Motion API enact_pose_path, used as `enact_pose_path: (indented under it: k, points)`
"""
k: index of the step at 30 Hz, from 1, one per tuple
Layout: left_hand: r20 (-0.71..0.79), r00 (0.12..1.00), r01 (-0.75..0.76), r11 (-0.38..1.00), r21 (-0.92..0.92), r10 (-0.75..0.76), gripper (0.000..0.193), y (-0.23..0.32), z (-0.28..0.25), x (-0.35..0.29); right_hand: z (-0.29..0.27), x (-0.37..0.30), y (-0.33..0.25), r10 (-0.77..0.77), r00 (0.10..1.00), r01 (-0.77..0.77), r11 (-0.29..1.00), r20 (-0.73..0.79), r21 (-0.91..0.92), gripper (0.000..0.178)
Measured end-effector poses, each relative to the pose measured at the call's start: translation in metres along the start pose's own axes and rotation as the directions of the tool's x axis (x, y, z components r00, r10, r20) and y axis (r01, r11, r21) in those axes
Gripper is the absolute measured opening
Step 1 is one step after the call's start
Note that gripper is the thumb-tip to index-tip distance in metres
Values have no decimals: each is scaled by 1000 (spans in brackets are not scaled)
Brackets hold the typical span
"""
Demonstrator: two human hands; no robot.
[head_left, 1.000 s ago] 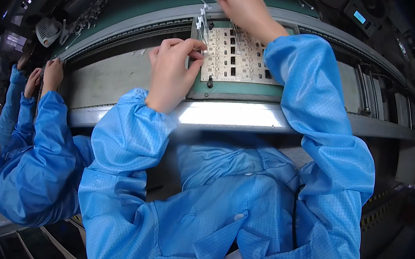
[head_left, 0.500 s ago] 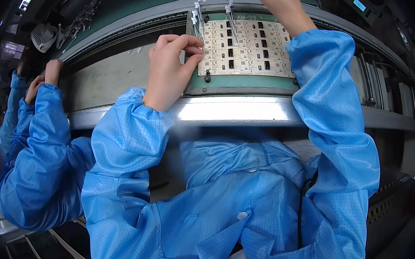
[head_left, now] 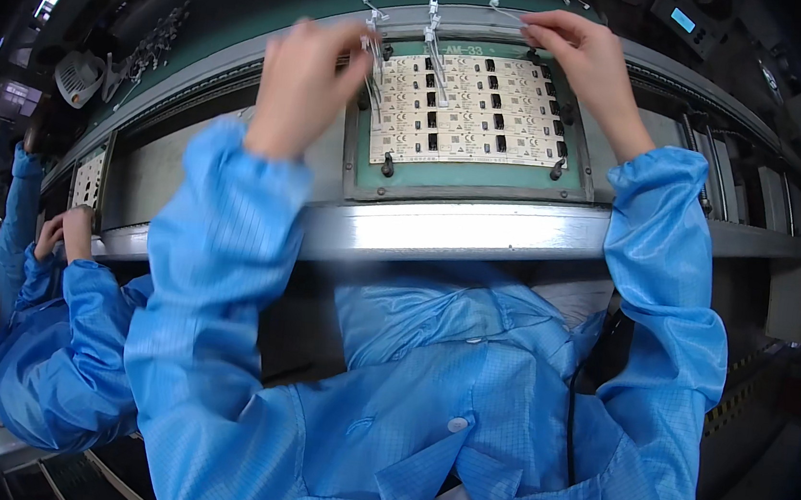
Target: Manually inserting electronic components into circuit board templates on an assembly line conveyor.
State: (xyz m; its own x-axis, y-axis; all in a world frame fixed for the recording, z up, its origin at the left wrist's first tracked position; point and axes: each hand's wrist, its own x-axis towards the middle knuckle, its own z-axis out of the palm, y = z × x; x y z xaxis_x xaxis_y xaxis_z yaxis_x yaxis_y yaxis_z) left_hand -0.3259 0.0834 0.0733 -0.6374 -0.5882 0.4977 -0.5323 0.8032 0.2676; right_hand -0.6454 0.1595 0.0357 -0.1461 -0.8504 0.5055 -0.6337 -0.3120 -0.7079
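Observation:
A cream circuit board panel [head_left: 463,148] with rows of black components lies in a green carrier frame [head_left: 484,179]. My right hand [head_left: 587,61], beyond the panel's far right corner, pinches a thin wire lead with a white connector [head_left: 494,5] at its far end. Near the panel's far left corner, my left hand [head_left: 303,82] is raised with bent fingers beside several wire leads [head_left: 374,40]; motion blur hides whether it grips one. More wire leads [head_left: 433,41] with white connectors lie over the panel's far edge and onto its middle.
A shiny metal rail [head_left: 461,225] runs along the near side. Loose wire leads [head_left: 158,44] are heaped on the green bench, with more at the far edge. Left, a co-worker's hands [head_left: 65,229] are near another board panel [head_left: 89,180]. A device with a lit screen [head_left: 683,19] stands far right.
My right hand has come back from beyond the board and now shows a wire lead. My left hand has left the panel's left edge and moved up and away. Another panel now shows by the co-worker.

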Motion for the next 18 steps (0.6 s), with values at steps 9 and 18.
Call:
enact_pose_path:
  k: [9,18]
  points:
    - [16,999,26,942,334,-34,15,-31,56,58,29,-15,-20,-209,973,228,831,95,-508,10]
    - [-285,956,31,990,-138,-70,19,-1,-1,37,18,-12,-21,-20,982,103,888,186,-447,11]
